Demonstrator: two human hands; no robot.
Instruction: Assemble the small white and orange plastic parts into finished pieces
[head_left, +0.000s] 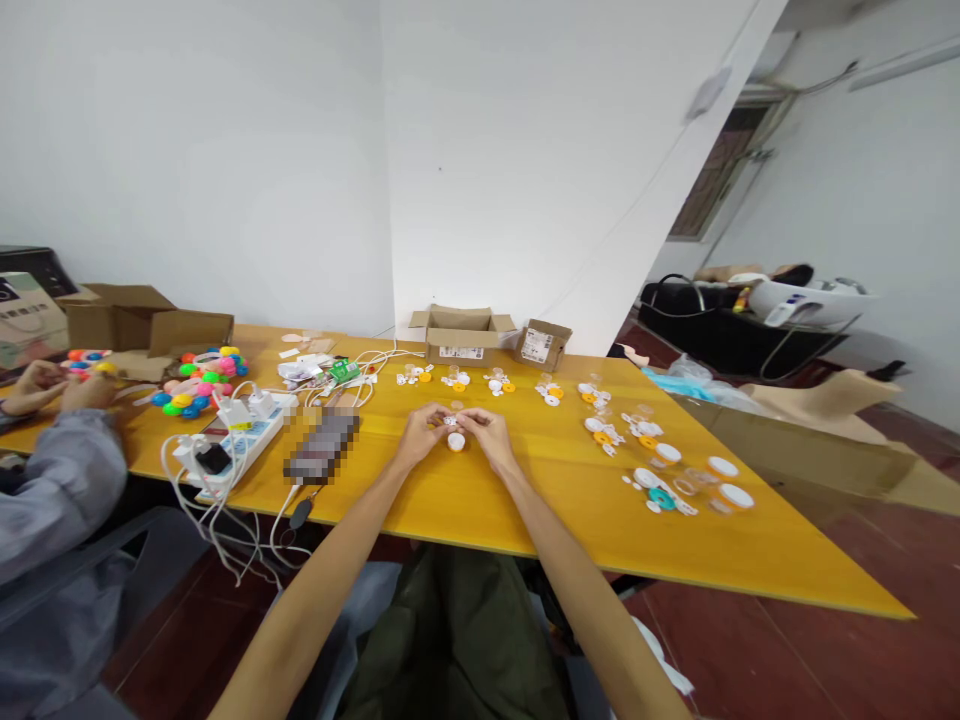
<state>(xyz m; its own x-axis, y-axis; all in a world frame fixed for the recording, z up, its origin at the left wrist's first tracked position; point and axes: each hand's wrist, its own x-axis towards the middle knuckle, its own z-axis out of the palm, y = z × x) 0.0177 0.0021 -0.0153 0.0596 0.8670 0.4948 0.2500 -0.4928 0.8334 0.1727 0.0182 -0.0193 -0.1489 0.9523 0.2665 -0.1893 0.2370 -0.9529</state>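
Over the middle of the yellow table, my left hand [425, 432] and my right hand [486, 436] meet with fingertips pinched. Between them is a small white piece with holes [450, 421], touched by the fingers of both hands. Just below it on the table stands a small round container with a white top and an orange base [456, 442]. A clear round part [457, 406] shows just behind the fingertips. The exact shape of the white piece is partly covered by my fingers.
Piles of white, orange and clear parts [547, 390] line the table's back and right. A teal ring [661, 498] and orange-and-white containers [736, 497] lie right. Left are a phone [322, 445], power strip [251, 440] and cables. A co-worker's hands [88, 390] hold colourful balls. Open cardboard box [461, 340] behind.
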